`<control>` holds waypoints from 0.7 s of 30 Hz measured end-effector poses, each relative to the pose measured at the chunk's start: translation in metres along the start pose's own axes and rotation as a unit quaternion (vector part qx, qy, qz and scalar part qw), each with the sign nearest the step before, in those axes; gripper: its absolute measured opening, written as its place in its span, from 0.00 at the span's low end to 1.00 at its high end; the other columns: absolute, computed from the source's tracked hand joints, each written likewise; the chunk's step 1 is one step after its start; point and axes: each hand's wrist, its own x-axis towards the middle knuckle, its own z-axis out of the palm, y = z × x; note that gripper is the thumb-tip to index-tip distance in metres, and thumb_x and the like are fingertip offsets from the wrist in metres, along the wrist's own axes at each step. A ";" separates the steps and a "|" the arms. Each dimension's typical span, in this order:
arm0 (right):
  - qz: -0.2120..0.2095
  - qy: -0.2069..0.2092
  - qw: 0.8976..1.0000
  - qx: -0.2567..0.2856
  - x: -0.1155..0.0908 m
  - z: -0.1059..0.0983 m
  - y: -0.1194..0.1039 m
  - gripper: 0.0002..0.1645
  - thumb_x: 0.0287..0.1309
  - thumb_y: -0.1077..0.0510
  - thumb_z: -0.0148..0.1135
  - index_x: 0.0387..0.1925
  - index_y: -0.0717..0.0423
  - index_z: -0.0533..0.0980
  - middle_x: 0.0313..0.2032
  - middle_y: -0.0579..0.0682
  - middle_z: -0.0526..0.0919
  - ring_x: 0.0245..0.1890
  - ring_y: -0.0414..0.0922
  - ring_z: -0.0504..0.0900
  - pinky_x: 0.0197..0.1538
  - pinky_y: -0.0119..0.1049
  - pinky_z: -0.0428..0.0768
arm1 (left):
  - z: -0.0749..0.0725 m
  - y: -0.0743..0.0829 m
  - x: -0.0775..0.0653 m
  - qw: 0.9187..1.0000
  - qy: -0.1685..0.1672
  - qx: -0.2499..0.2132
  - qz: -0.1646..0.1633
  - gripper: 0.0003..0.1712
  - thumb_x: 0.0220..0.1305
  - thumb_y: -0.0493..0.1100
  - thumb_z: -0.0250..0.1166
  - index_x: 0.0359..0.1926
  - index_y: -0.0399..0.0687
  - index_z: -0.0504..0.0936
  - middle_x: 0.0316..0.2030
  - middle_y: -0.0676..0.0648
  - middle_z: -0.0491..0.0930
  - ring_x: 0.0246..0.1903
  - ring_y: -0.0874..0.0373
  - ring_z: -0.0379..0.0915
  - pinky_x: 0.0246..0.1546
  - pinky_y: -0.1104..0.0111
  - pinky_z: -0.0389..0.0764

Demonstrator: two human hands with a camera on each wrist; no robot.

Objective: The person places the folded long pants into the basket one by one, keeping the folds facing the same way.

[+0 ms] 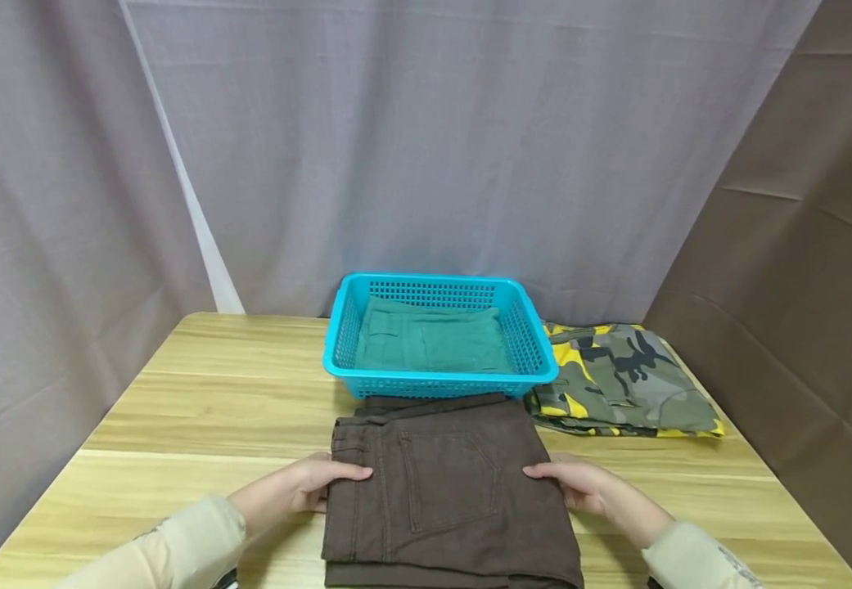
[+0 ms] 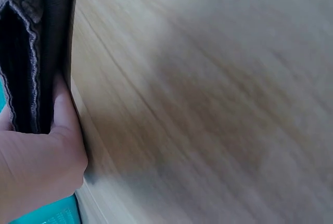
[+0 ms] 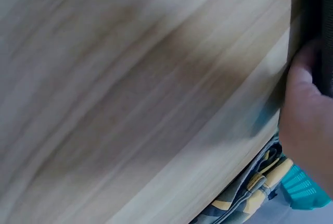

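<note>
Folded dark brown trousers (image 1: 448, 483), back pocket facing up, lie at the front of the table between both hands. My left hand (image 1: 315, 481) grips their left edge, thumb on top and fingers tucked beneath. On the opposite edge my right hand (image 1: 580, 484) holds them the same way, its thumb on the upper layer. In the left wrist view the folded layers of the trousers (image 2: 23, 52) sit between thumb and fingers. The right wrist view catches only a dark strip of the trousers (image 3: 328, 36) beside the right hand (image 3: 307, 104).
A blue plastic basket (image 1: 444, 382) stands behind the trousers, with a folded green garment (image 1: 433, 339) lying inside. To its right is a folded yellow-and-grey camouflage garment (image 1: 624, 380). The wooden table (image 1: 234, 393) has grey curtains (image 1: 433, 147) behind it.
</note>
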 end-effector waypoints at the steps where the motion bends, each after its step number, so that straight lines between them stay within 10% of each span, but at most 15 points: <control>1: -0.006 0.000 1.000 -0.007 0.000 -0.001 0.000 0.28 0.66 0.54 0.52 0.58 0.72 0.64 0.39 0.45 0.83 0.40 0.39 0.83 0.49 0.38 0.81 | -0.001 0.000 -0.001 1.000 0.002 0.003 0.002 0.25 0.58 0.45 0.66 0.52 0.34 0.75 0.35 0.48 0.85 0.36 0.58 0.82 0.44 0.60 0.82; 7: -0.037 0.026 0.999 -0.019 -0.005 -0.003 -0.001 0.09 0.64 0.53 0.56 0.31 0.49 0.80 0.25 0.39 0.85 0.29 0.34 0.84 0.38 0.30 0.83 | -0.004 -0.001 -0.002 1.000 -0.008 -0.001 0.023 0.24 0.58 0.43 0.66 0.52 0.33 0.75 0.35 0.48 0.86 0.36 0.58 0.83 0.44 0.60 0.82; 21: -0.051 0.063 0.995 -0.066 -0.014 -0.002 -0.020 0.09 0.64 0.51 0.56 0.36 0.50 0.78 0.26 0.38 0.85 0.28 0.33 0.83 0.35 0.29 0.80 | -0.016 0.014 -0.013 0.997 -0.029 -0.014 0.073 0.27 0.59 0.43 0.66 0.56 0.32 0.72 0.36 0.48 0.86 0.36 0.57 0.83 0.43 0.59 0.83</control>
